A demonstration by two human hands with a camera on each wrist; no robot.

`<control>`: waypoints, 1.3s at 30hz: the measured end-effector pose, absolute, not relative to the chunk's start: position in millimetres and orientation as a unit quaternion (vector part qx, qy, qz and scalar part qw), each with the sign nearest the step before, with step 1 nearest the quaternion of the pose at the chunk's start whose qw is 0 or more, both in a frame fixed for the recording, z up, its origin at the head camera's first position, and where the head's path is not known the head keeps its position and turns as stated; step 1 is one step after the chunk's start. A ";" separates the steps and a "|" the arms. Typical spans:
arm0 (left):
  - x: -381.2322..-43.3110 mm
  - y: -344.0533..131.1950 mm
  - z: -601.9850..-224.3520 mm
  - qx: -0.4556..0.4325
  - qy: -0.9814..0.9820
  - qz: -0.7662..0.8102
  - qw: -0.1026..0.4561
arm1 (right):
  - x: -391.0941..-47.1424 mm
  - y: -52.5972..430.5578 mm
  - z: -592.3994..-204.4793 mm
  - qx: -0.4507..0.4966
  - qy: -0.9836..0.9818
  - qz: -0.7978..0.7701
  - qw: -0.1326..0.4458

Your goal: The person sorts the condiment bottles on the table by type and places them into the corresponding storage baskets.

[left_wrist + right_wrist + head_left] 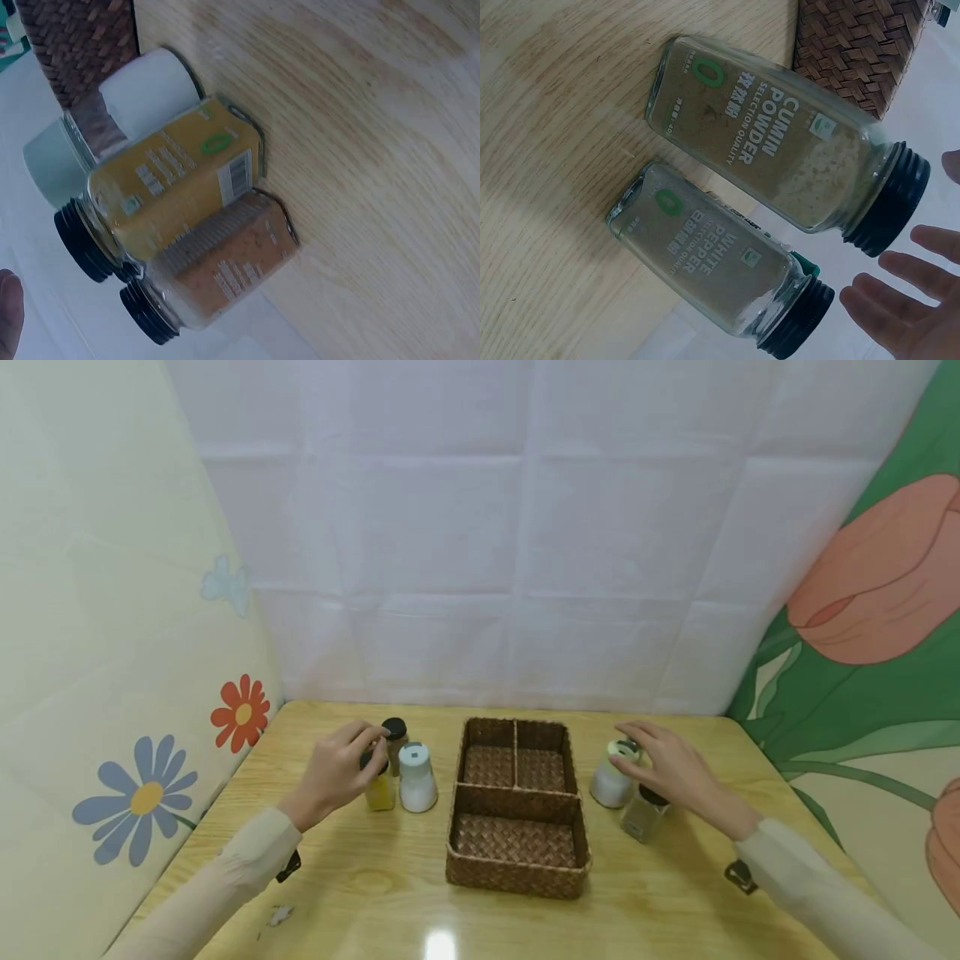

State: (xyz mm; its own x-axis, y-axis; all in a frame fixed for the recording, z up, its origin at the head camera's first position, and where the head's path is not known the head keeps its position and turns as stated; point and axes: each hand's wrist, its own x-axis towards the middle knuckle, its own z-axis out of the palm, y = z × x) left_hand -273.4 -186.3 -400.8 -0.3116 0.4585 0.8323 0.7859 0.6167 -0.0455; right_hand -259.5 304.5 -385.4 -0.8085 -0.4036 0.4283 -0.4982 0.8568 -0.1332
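Observation:
My left hand [337, 768] hovers loosely curved over a yellow spice jar [380, 793] with a black lid. Behind that jar is a brown spice jar [225, 274], and beside it a white-filled shaker [417, 785] with a pale blue-green cap. In the left wrist view, a fingertip [9, 311] shows apart from the lids. Over on the right, my right hand [671, 768] is above a cumin powder jar [765, 135] and a white pepper jar [712, 255], its fingers spread near their black lids. A green-capped shaker [611, 785] stands by its thumb, partly covered.
Between the two groups sits a brown woven basket [517, 881] with three compartments, two small at the back and one wide in front. The wooden table [375, 893] meets a white cloth [450, 568] behind and patterned cloths at both sides.

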 end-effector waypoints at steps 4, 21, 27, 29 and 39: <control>-269.4 -180.0 -403.9 -0.400 -0.786 -0.199 0.428 | -261.5 304.9 -384.7 0.235 -0.949 0.116 0.178; -258.2 -159.0 -440.7 -0.404 -0.800 -0.229 0.379 | -266.4 304.4 -385.1 0.235 -0.954 0.104 0.155; -251.1 -147.5 -452.8 -0.389 -0.827 -0.257 0.314 | -267.2 303.9 -384.9 0.232 -0.955 0.106 0.149; -247.8 -142.7 -455.7 -0.378 -0.840 -0.271 0.280 | -267.3 303.5 -384.8 0.232 -0.955 0.106 0.148; -241.1 -121.5 -464.0 -0.305 -0.883 -0.322 0.156 | -271.1 300.5 -384.6 0.232 -0.958 0.109 0.130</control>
State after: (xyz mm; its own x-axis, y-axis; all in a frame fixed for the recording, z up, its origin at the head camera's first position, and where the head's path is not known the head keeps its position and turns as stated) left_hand -241.1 -121.5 -464.0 -0.7656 0.4378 0.4714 0.6385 0.6065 0.4737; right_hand -271.1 300.5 -384.6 -0.8583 -0.4162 0.3001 -0.4729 0.8686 -0.1480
